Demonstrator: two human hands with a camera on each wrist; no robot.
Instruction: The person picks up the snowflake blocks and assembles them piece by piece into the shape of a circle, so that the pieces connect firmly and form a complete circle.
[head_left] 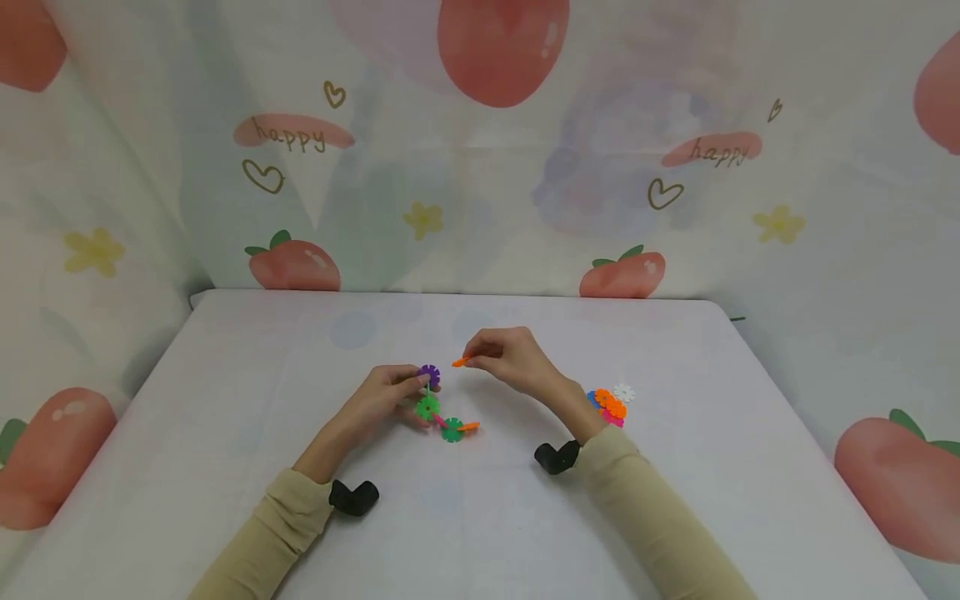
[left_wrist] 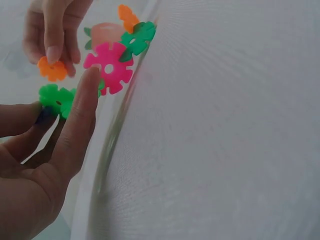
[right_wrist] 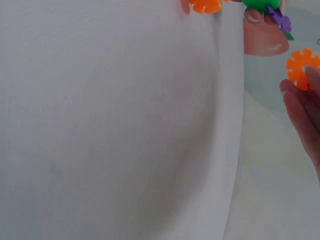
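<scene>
My left hand pinches a purple notched plastic disc between thumb and fingers. This disc is one end of a curved chain of interlocking snowflake discs. From it the chain runs through bright green discs, a pink disc and a darker green disc to an orange disc at the other end. In the left wrist view, one extended finger lies against the pink disc. My right hand pinches a loose orange disc, held to the right of the purple one with a gap between them.
Beside my right forearm lies a small pile of loose discs, orange, pink and blue, with a white disc at its far side. A white cloth covers the table. Behind it hangs a printed curtain.
</scene>
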